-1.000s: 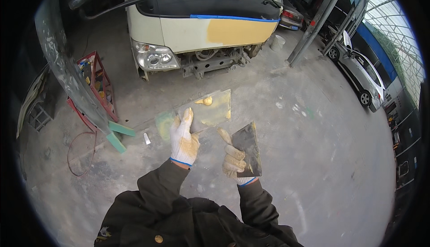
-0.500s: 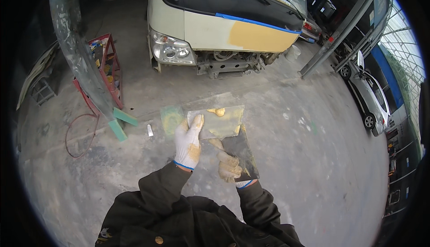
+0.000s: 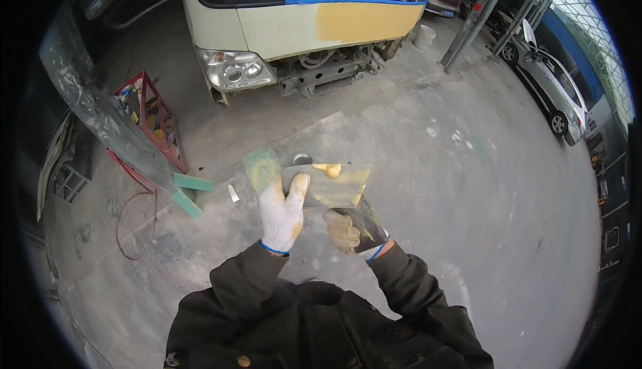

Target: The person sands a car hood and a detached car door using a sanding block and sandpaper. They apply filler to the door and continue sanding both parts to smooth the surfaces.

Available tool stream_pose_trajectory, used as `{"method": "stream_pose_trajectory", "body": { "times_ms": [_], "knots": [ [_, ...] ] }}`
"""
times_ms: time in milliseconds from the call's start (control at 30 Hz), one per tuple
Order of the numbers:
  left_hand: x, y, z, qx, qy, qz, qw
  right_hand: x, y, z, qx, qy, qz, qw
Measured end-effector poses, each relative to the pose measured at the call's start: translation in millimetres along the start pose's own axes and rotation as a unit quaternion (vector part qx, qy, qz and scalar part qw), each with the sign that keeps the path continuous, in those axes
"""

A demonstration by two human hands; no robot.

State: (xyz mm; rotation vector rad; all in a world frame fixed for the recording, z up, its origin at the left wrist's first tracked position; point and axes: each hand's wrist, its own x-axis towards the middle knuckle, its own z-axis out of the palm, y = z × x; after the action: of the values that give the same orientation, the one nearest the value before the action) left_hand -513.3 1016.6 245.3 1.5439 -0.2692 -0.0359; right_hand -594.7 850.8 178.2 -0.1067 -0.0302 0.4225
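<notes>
My left hand (image 3: 279,216), in a stained white work glove, grips a flat grey putty board (image 3: 334,195) with the thumb on top. Near its far edge sits a lump of yellow putty (image 3: 332,169), and yellow smears run along the right side. A translucent green spreader (image 3: 259,169) sticks out past the fingers of that hand; how it is held is hidden. My right hand (image 3: 342,230), its glove caked with putty, closes round a dark flat putty spreader (image 3: 370,225). The spreader's far end reaches the board's near right edge, partly covered by it.
Ahead stands a cream truck cab (image 3: 281,28) with a yellow filled patch (image 3: 358,21) and no bumper. A red tool cart (image 3: 157,118), grey post (image 3: 100,108), green blocks (image 3: 192,181) and red hose (image 3: 119,218) are left. A round tin (image 3: 302,159) shows beyond the board.
My view has shifted, so the truck sits further left and higher. My right hand has drawn the dark spreader in closer under the board's near edge. The round tin has come into sight.
</notes>
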Motion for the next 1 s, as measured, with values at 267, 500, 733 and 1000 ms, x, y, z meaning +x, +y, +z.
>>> {"method": "stream_pose_trajectory", "body": {
  "times_ms": [267,500,733,1000],
  "knots": [
    [-19,2,11,0.050,-0.069,0.020,0.996,-16,19,-11,0.033,0.056,-0.010,0.998],
    [1,8,16,0.030,-0.094,0.092,0.991,-24,18,-33,0.124,-0.057,0.005,0.991],
    [13,9,24,0.004,-0.171,0.086,0.981,-30,14,0,0.079,0.058,-0.088,0.991],
    [-3,-1,31,0.026,-0.179,0.066,0.981,-39,13,7,0.149,-0.021,-0.104,0.983]
  ]
}}
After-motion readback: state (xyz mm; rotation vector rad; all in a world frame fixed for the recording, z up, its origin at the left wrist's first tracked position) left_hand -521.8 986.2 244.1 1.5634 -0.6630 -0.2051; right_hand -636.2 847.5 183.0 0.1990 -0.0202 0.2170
